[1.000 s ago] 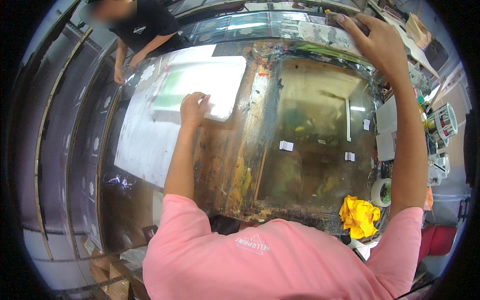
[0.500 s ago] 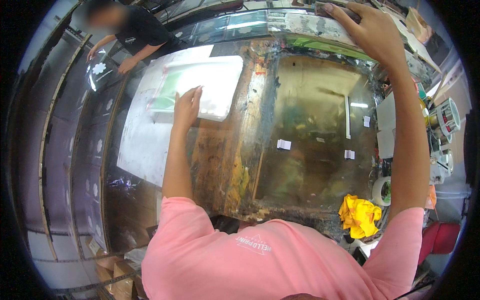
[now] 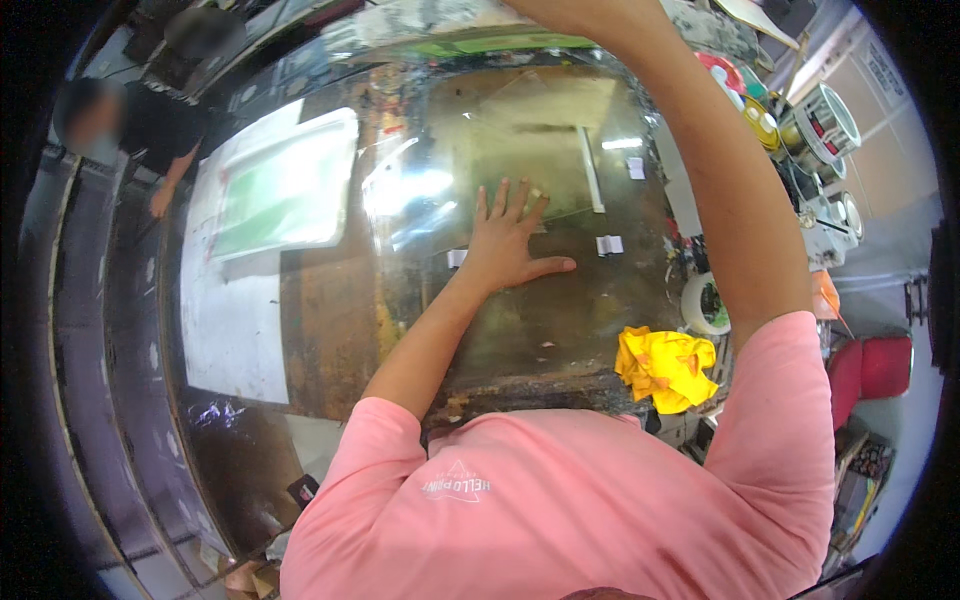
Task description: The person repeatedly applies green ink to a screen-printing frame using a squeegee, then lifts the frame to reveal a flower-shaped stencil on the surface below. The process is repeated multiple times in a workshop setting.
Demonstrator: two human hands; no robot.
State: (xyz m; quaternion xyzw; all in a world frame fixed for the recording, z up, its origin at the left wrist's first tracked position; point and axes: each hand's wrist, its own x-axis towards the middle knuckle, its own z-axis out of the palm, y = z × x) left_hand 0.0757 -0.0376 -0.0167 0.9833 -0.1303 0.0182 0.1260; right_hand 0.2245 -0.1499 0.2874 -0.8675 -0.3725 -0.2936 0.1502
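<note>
A large glass pane [image 3: 420, 200] lies over a stained brown worktable [image 3: 330, 330] and reflects the ceiling lights. My left hand [image 3: 505, 245] rests flat on the middle of the pane with its fingers spread and holds nothing. Small white tape pieces [image 3: 608, 244] sit on the glass on either side of that hand. My right arm stretches up to the pane's far edge, where my right hand [image 3: 575, 10] is cut off by the top of the picture, so its grip is hidden.
A crumpled yellow cloth [image 3: 665, 365] lies at the table's near right corner, with a tape roll [image 3: 705, 300] behind it. A white sheet [image 3: 235, 320] and a green-and-white panel [image 3: 285, 190] lie on the left. Another person [image 3: 150, 130] stands at the far left. Cans [image 3: 820, 120] and a red stool [image 3: 880, 365] stand on the right.
My left hand has moved right, off the white panel and onto the middle of the glass. My right arm has reached further up, taking the hand to the picture's top edge.
</note>
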